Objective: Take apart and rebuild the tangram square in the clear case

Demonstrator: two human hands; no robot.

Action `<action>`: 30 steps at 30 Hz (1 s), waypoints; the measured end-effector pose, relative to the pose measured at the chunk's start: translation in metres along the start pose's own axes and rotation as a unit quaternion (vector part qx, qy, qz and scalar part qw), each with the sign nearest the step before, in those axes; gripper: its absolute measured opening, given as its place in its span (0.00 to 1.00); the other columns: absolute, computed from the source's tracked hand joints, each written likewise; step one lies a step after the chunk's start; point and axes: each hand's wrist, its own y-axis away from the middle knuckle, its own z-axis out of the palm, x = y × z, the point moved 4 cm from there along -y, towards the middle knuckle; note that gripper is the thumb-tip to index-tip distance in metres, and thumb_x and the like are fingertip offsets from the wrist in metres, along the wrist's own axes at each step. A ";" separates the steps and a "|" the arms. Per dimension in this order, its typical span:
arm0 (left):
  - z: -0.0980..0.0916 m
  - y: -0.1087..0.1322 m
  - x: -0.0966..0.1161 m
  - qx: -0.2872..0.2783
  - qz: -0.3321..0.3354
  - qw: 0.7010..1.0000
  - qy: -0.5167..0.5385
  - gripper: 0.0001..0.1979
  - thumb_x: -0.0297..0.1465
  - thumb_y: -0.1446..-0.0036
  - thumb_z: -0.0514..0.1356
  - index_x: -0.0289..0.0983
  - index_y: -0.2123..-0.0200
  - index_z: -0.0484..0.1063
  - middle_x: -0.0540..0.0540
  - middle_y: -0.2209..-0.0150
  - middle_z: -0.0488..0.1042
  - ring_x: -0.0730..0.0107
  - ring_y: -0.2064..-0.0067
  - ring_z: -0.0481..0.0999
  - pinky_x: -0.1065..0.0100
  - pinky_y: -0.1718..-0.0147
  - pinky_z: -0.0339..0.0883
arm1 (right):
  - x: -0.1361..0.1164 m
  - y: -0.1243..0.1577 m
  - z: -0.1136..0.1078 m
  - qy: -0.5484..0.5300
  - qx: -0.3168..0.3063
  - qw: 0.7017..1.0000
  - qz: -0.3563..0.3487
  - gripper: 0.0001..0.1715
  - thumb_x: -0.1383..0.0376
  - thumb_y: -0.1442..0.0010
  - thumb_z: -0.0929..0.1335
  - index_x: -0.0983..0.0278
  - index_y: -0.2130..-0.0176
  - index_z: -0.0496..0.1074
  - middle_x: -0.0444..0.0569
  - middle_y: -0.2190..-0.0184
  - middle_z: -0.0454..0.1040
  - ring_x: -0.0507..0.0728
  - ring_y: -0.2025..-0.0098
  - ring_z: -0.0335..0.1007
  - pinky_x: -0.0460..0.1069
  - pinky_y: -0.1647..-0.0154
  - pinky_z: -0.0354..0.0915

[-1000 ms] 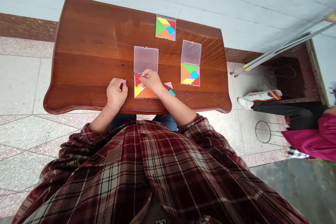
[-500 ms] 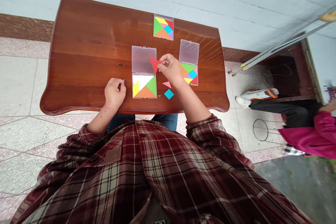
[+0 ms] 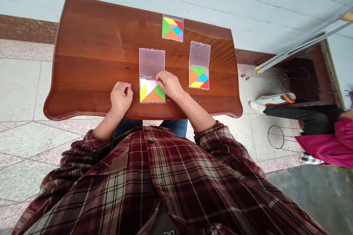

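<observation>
The reddish-brown wooden counter [image 3: 93, 51] stretches beneath both hands, glossy and dark at its curved edge. On it, between the hands, sits an open case [image 3: 149, 85], its clear lid [image 3: 152, 61] laid back beyond the fingers. Inside, an orange triangle [image 3: 153, 98] fills the near side, a green triangle [image 3: 160, 93], partly under the right hand, takes the right, and a yellow parallelogram [image 3: 143, 93] slants along the left; bare white floor shows among them. Two fuller cases of the same kind lie beyond the right hand, a second case [image 3: 200, 54] to its right and a third case [image 3: 172, 17] further off. The right hand [image 3: 170, 84] arches palm down over the case's far right corner, thumb and fingers pinching a red piece [image 3: 150, 79] seen edge-on as a thin strip along the far rim; whether it touches the case cannot be told. The left hand [image 3: 121, 97] rests curled left of the case, gripping a small purple piece [image 3: 130, 85] whose tip pokes out. Half a second ago the right hand was further right, its red piece showing a broad triangular face beside the lid; the left hand has stayed put.
</observation>
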 end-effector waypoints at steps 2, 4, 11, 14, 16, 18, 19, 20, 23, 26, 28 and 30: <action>0.000 0.000 0.001 0.001 0.002 1.000 0.001 0.05 0.25 0.47 0.56 0.39 0.73 0.68 0.48 0.70 0.73 0.67 0.64 0.72 0.66 0.61 0.67 | 0.000 0.004 0.008 0.042 -0.009 0.999 -0.025 0.09 0.73 0.37 0.61 0.62 0.66 0.68 0.50 0.66 0.69 0.57 0.63 0.63 0.52 0.57 0.60; -0.001 0.000 0.001 0.001 0.003 1.000 0.001 0.05 0.25 0.47 0.56 0.39 0.73 0.68 0.48 0.70 0.73 0.67 0.64 0.72 0.66 0.61 0.67 | 0.001 0.008 0.016 0.071 -0.011 0.997 -0.040 0.11 0.72 0.35 0.61 0.63 0.65 0.69 0.50 0.66 0.69 0.57 0.63 0.62 0.53 0.56 0.60; -0.001 0.000 0.001 -0.002 -0.004 1.000 0.002 0.05 0.25 0.45 0.56 0.39 0.72 0.68 0.48 0.69 0.73 0.66 0.64 0.72 0.65 0.60 0.67 | 0.004 0.014 0.022 0.057 0.018 0.998 -0.028 0.13 0.70 0.33 0.59 0.62 0.65 0.70 0.51 0.65 0.69 0.58 0.61 0.63 0.54 0.55 0.61; 0.000 0.000 0.000 -0.002 -0.003 1.000 0.001 0.05 0.25 0.46 0.56 0.39 0.72 0.68 0.48 0.69 0.73 0.66 0.64 0.73 0.65 0.60 0.67 | 0.002 0.015 0.013 0.008 0.041 0.999 -0.018 0.11 0.71 0.36 0.60 0.62 0.66 0.69 0.51 0.64 0.70 0.58 0.60 0.64 0.54 0.54 0.61; 0.000 0.000 0.000 0.000 0.000 1.000 0.001 0.05 0.24 0.47 0.56 0.39 0.72 0.68 0.47 0.69 0.73 0.66 0.64 0.73 0.65 0.60 0.67 | 0.002 0.012 0.006 -0.036 0.057 0.998 0.003 0.09 0.71 0.38 0.61 0.61 0.67 0.67 0.50 0.64 0.70 0.57 0.60 0.64 0.53 0.55 0.61; 0.000 0.000 0.001 0.002 0.002 1.000 0.000 0.05 0.24 0.46 0.56 0.39 0.72 0.68 0.47 0.69 0.73 0.65 0.64 0.73 0.65 0.60 0.67 | 0.005 0.006 0.000 -0.086 0.056 0.994 0.034 0.07 0.72 0.40 0.62 0.61 0.67 0.65 0.47 0.66 0.69 0.56 0.62 0.64 0.52 0.57 0.60; 0.000 0.001 0.001 0.001 0.001 1.000 -0.001 0.05 0.24 0.46 0.56 0.39 0.72 0.68 0.47 0.69 0.73 0.65 0.63 0.73 0.65 0.60 0.67 | 0.007 0.002 -0.002 -0.112 0.046 0.991 0.048 0.06 0.72 0.42 0.62 0.61 0.68 0.64 0.46 0.67 0.69 0.55 0.64 0.63 0.51 0.59 0.60; 0.000 0.001 0.001 0.000 0.000 1.000 -0.001 0.05 0.24 0.46 0.56 0.39 0.72 0.68 0.47 0.69 0.73 0.65 0.63 0.73 0.64 0.60 0.67 | 0.009 -0.002 -0.004 -0.138 0.031 0.988 0.058 0.06 0.72 0.43 0.63 0.60 0.68 0.64 0.44 0.68 0.68 0.54 0.65 0.63 0.50 0.60 0.60; 0.001 0.001 0.000 -0.004 -0.007 1.000 -0.004 0.05 0.24 0.46 0.56 0.39 0.72 0.68 0.47 0.69 0.73 0.65 0.63 0.73 0.65 0.60 0.67 | 0.013 -0.017 -0.007 -0.198 -0.021 0.978 0.066 0.06 0.72 0.44 0.64 0.61 0.69 0.62 0.42 0.72 0.66 0.52 0.68 0.62 0.49 0.62 0.58; 0.001 0.000 0.000 -0.005 -0.010 1.000 -0.003 0.05 0.24 0.46 0.56 0.39 0.72 0.68 0.47 0.69 0.73 0.66 0.63 0.72 0.65 0.60 0.67 | 0.012 -0.024 -0.009 -0.208 -0.054 0.974 0.069 0.07 0.72 0.44 0.65 0.61 0.69 0.62 0.41 0.73 0.66 0.51 0.69 0.61 0.49 0.63 0.57; 0.000 0.000 0.001 -0.006 -0.011 1.000 -0.001 0.05 0.25 0.46 0.56 0.39 0.72 0.68 0.47 0.69 0.73 0.66 0.63 0.72 0.65 0.60 0.67 | 0.009 -0.024 -0.010 -0.184 -0.064 0.979 0.064 0.07 0.72 0.44 0.65 0.61 0.69 0.62 0.41 0.73 0.66 0.52 0.69 0.61 0.49 0.63 0.57; -0.001 0.000 0.001 -0.009 -0.012 1.000 -0.001 0.05 0.25 0.46 0.56 0.39 0.72 0.67 0.47 0.69 0.73 0.66 0.64 0.72 0.65 0.60 0.67 | 0.004 -0.021 -0.012 -0.138 -0.060 0.987 0.049 0.07 0.73 0.43 0.64 0.61 0.69 0.63 0.42 0.71 0.67 0.52 0.68 0.61 0.49 0.62 0.57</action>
